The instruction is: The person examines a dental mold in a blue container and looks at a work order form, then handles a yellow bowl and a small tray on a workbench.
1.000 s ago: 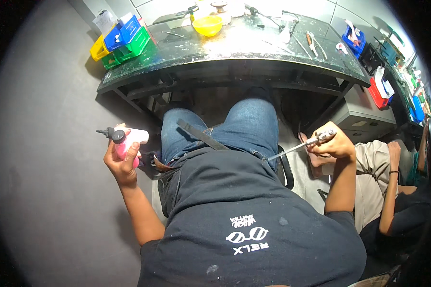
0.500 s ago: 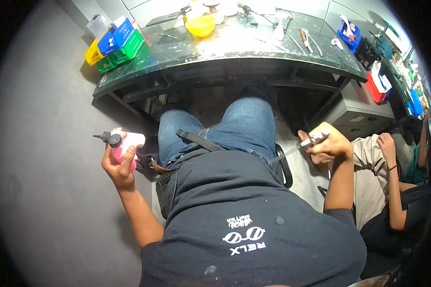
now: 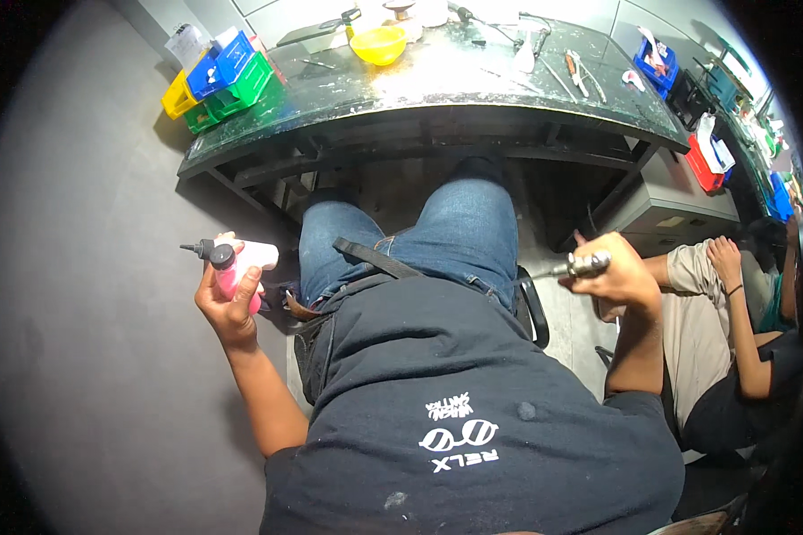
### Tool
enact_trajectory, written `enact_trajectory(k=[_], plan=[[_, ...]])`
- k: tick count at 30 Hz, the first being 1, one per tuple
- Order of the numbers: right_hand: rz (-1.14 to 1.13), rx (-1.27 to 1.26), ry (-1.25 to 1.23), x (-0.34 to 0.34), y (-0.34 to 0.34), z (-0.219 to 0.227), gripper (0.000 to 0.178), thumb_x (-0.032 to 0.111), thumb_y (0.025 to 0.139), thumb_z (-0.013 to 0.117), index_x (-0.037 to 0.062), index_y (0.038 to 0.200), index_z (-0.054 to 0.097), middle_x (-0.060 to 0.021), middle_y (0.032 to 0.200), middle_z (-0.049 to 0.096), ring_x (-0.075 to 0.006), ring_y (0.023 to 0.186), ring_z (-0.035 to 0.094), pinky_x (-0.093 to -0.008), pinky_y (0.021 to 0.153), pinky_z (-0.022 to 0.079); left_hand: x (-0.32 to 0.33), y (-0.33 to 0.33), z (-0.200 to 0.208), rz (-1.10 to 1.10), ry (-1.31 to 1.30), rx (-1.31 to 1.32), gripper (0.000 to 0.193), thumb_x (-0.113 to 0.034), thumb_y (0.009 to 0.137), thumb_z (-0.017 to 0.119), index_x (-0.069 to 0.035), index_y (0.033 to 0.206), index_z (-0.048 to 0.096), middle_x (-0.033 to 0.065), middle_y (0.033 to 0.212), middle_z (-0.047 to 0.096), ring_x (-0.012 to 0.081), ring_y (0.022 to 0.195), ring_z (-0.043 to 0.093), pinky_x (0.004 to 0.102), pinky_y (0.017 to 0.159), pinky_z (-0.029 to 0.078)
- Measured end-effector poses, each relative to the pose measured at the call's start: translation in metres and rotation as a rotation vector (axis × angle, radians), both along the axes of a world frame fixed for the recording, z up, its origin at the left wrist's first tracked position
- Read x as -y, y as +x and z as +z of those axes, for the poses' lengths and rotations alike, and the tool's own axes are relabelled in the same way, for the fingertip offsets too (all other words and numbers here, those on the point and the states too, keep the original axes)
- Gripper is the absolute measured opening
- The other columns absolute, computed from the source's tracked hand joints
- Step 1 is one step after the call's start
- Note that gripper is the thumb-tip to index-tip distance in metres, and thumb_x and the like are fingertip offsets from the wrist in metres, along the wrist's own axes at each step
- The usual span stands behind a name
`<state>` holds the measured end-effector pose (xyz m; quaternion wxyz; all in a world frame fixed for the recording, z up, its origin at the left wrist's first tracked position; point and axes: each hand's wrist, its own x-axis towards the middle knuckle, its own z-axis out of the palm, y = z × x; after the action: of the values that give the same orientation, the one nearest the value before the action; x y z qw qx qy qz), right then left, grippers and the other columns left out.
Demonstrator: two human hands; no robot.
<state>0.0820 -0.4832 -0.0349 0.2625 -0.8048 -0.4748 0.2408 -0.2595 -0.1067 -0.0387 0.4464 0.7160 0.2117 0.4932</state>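
Observation:
Out to the left, my left hand is closed around two small squeeze bottles. One is a white bottle with a black pointed nozzle aimed left; the other is a pink bottle with a round black cap. My right hand is raised over the floor beside my right thigh, fingers wrapped round a silver metal tool. A thin shaft seems to reach from the tool toward the left; its exact kind I cannot make out.
Ahead stands a dark worktable with a yellow bowl, pliers and several slim tools. Blue, green and yellow bins sit at its left end. A seated person is close on my right, near a grey drawer cabinet.
My right hand has turned, so the silver tool now lies more level and points left. The left hand with both bottles has barely moved. The whole view has shifted slightly.

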Motion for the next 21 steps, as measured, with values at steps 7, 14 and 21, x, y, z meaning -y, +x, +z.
enact_trajectory(k=[7,14,21], plan=[[-0.51,0.26,-0.175,-0.004,0.019,-0.032,0.024,0.024,0.069,0.077,0.0045,0.082,0.074,-0.0184,0.077,0.07,-0.0336,0.076,0.071,-0.0404,0.07,0.054,-0.002,-0.004,0.0,-0.005,-0.006,-0.01,0.035,-0.003,0.082,0.072,0.005,0.115,0.067,0.0146,0.125,0.062,0.0124,0.07,0.056,0.0248,0.059,0.047],[-0.37,0.189,-0.181,0.003,0.035,-0.052,0.019,0.019,0.068,0.077,0.0028,0.072,0.069,-0.0123,0.065,0.067,-0.0219,0.061,0.066,-0.0364,0.062,0.051,0.001,0.0,0.005,0.008,-0.059,0.021,0.035,-0.004,0.076,0.079,0.003,0.109,0.069,0.0124,0.121,0.064,0.0118,0.079,0.063,0.0215,0.059,0.049],[0.165,-0.316,0.274,-0.092,-0.021,-0.015,0.008,0.003,0.076,0.076,-0.0012,0.082,0.073,-0.0068,0.07,0.072,-0.0071,0.06,0.059,-0.0261,0.055,0.048,0.0,-0.003,0.004,-0.018,-0.162,-0.01,0.032,-0.008,0.077,0.081,0.006,0.103,0.069,0.0062,0.111,0.062,0.0118,0.084,0.062,0.0241,0.068,0.05]])
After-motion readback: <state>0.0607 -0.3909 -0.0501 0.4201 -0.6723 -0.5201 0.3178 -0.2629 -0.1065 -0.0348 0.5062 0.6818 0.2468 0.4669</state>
